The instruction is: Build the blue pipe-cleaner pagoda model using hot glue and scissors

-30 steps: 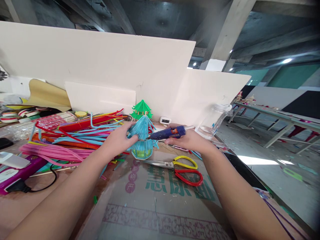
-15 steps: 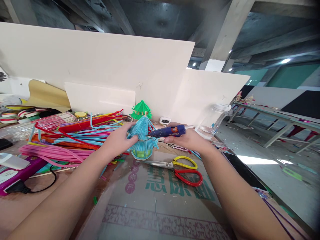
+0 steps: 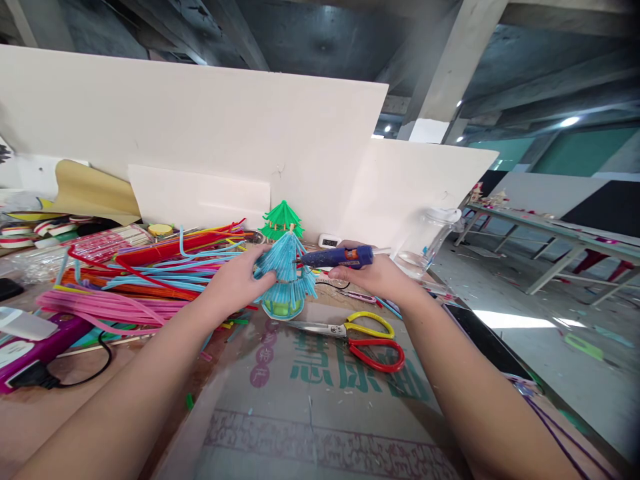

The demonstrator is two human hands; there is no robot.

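My left hand (image 3: 246, 275) is closed on the left side of a small blue model pavilion (image 3: 286, 267) with a tiered roof of pipe cleaners and a pale green base. In my right hand (image 3: 373, 270) is a dark blue hot glue gun (image 3: 340, 258), its nozzle pointing left at the right side of the blue roof. Whether the tip touches the roof I cannot tell. Behind the blue model stands a green tiered roof (image 3: 283, 220). Scissors (image 3: 350, 330) with one yellow and one red handle lie just below the model, blades to the left.
Pipe cleaners in pink (image 3: 115, 307), blue, red and orange are heaped on the left. A purple power strip (image 3: 65, 340) with a black plug lies nearer. At the back are a small white timer (image 3: 329, 241) and a clear plastic jug (image 3: 425, 243). White boards (image 3: 200, 127) stand behind.
The glue gun has shifted slightly to the right and up, its nozzle moving from the roof's middle to its right side. My left hand and the model stay where they were.
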